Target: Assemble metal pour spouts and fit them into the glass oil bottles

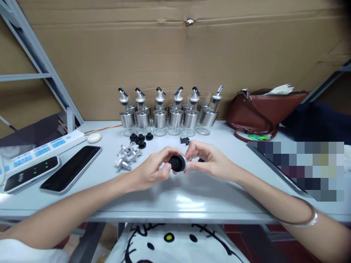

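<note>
Over the middle of the table, both hands meet at a bottle pour spout. Its black ribbed stopper (176, 163) is pinched by my left hand (153, 168), whose fingers curl around it. My right hand (211, 160) grips the silver cap (184, 163) joined to the stopper's right side; the cap's far end is partly hidden by the fingers. Left of my hands lie several loose silver spout pieces (128, 156), with several black stoppers (140, 141) just behind them. Small black parts (185, 140) rest beyond my right fingers, and another lies partly behind that hand.
Several glass-and-steel bottles (159, 119) stand along the back, the front ones carrying spouts. At left are a power strip (51, 144), a phone (71, 169), a black-faced device (32, 174) and a white round object (94, 137). A brown bag (255, 111) and a blurred-out screen (296, 171) occupy the right.
</note>
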Motion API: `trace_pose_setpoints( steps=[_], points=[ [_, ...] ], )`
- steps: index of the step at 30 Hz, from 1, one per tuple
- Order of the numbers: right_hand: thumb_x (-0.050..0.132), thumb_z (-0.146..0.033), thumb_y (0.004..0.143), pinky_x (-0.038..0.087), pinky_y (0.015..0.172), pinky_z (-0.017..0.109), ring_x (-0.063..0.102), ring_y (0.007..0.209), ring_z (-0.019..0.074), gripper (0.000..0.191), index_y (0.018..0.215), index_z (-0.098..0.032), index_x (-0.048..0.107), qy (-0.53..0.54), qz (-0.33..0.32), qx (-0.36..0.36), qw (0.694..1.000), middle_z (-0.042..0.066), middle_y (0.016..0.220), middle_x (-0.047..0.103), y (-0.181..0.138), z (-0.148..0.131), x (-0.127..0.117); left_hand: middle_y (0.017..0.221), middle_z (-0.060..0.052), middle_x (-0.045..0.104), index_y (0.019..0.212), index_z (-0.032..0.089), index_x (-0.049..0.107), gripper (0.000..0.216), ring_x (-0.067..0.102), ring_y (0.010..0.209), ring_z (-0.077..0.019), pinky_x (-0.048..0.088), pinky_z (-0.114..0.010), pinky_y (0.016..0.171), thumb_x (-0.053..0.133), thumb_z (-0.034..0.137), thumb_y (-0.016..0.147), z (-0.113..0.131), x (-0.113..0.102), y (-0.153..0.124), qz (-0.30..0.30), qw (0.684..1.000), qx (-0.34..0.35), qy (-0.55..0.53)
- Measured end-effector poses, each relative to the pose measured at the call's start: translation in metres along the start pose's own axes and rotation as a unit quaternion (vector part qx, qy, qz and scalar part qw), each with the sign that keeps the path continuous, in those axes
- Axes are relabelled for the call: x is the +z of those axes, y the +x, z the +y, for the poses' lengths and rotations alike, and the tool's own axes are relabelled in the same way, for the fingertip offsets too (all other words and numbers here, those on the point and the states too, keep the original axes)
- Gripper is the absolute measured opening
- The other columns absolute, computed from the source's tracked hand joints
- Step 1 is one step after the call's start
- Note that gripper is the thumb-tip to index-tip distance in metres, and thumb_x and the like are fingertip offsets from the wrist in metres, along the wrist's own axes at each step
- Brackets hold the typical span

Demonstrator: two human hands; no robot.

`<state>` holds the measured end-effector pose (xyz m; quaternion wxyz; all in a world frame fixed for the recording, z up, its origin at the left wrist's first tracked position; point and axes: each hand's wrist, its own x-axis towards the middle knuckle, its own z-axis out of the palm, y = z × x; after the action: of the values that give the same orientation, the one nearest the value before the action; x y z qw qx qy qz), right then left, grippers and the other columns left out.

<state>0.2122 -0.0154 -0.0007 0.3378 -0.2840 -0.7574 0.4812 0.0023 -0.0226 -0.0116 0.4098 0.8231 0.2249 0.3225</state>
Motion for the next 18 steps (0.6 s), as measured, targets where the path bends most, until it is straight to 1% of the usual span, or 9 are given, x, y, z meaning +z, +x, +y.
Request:
trace_pose_setpoints(
  steps=[2, 3, 6, 8, 11, 14, 18],
  points=[
    [0.069, -0.036, 0.077, 0.048, 0.069, 0.029, 0.063, 0.067, 0.0143, 0.025, 0.078, -0.018, 0.05, -0.032, -0.011, 0.003, 0.999, 0.0, 0.067, 0.065, 0.0002, -0.0019, -0.0009, 0.094, -0.007, 0.058, 0.11, 0.018, 0.039, 0.028, 0.058, 0.072, -0.0138, 0.046, -0.027, 0.066, 0.041, 0.03, 0.084, -0.0017, 0.0025, -0.0013, -0.008, 1.0, -0.01, -0.016],
    [0.068, -0.036, 0.078, 0.048, 0.067, 0.028, 0.062, 0.064, 0.0133, 0.025, 0.079, -0.018, 0.05, -0.032, -0.021, 0.009, 0.999, -0.001, 0.067, 0.063, 0.0003, -0.0025, -0.0011, 0.094, -0.007, 0.058, 0.109, 0.018, 0.038, 0.028, 0.057, 0.071, -0.0132, 0.046, -0.026, 0.065, 0.042, 0.029, 0.083, -0.0024, 0.004, -0.0021, -0.008, 0.999, -0.016, -0.027],
    [0.067, -0.038, 0.078, 0.046, 0.055, 0.024, 0.057, 0.052, 0.009, 0.029, 0.08, -0.018, 0.047, 0.017, -0.046, 0.031, 0.998, -0.003, 0.065, 0.059, 0.0003, -0.0023, -0.0004, 0.09, -0.005, 0.056, 0.104, 0.018, 0.036, 0.028, 0.054, 0.067, -0.0114, 0.045, -0.025, 0.062, 0.045, 0.027, 0.08, -0.0039, 0.0076, -0.0039, 0.007, 0.999, -0.023, -0.047],
    [0.068, -0.04, 0.078, 0.044, 0.049, 0.021, 0.054, 0.048, 0.0072, 0.031, 0.079, -0.018, 0.045, 0.047, -0.052, 0.038, 0.997, -0.004, 0.063, 0.058, 0.0004, -0.0007, 0.0011, 0.085, -0.004, 0.055, 0.1, 0.018, 0.037, 0.026, 0.052, 0.065, -0.0103, 0.043, -0.024, 0.06, 0.047, 0.025, 0.077, -0.0048, 0.0089, -0.0044, 0.017, 0.998, -0.029, -0.054],
    [0.069, -0.042, 0.076, 0.045, 0.045, 0.02, 0.053, 0.048, 0.007, 0.034, 0.076, -0.018, 0.044, 0.072, -0.056, 0.046, 0.995, -0.004, 0.062, 0.058, 0.0012, 0.001, 0.0043, 0.079, -0.001, 0.053, 0.095, 0.018, 0.038, 0.024, 0.05, 0.062, -0.0092, 0.041, -0.022, 0.057, 0.049, 0.025, 0.074, -0.0048, 0.0098, -0.0046, 0.027, 0.996, -0.046, -0.076],
    [0.068, -0.044, 0.076, 0.045, 0.041, 0.019, 0.052, 0.049, 0.0076, 0.035, 0.076, -0.019, 0.044, 0.086, -0.049, 0.051, 0.994, -0.003, 0.061, 0.057, 0.0017, 0.0007, 0.007, 0.078, -0.001, 0.054, 0.093, 0.019, 0.038, 0.024, 0.049, 0.06, -0.0082, 0.039, -0.02, 0.054, 0.052, 0.025, 0.074, -0.0019, 0.0102, -0.0048, 0.04, 0.993, -0.057, -0.1],
    [0.065, -0.042, 0.079, 0.044, 0.043, 0.02, 0.051, 0.047, 0.0069, 0.031, 0.077, -0.019, 0.044, 0.058, -0.05, 0.04, 0.996, -0.004, 0.063, 0.057, 0.0041, -0.0011, 0.0056, 0.076, 0.001, 0.052, 0.089, 0.019, 0.039, 0.024, 0.047, 0.06, -0.0074, 0.038, -0.02, 0.054, 0.055, 0.027, 0.073, 0.0017, 0.0095, -0.0041, 0.06, 0.989, -0.072, -0.115]
  ],
)
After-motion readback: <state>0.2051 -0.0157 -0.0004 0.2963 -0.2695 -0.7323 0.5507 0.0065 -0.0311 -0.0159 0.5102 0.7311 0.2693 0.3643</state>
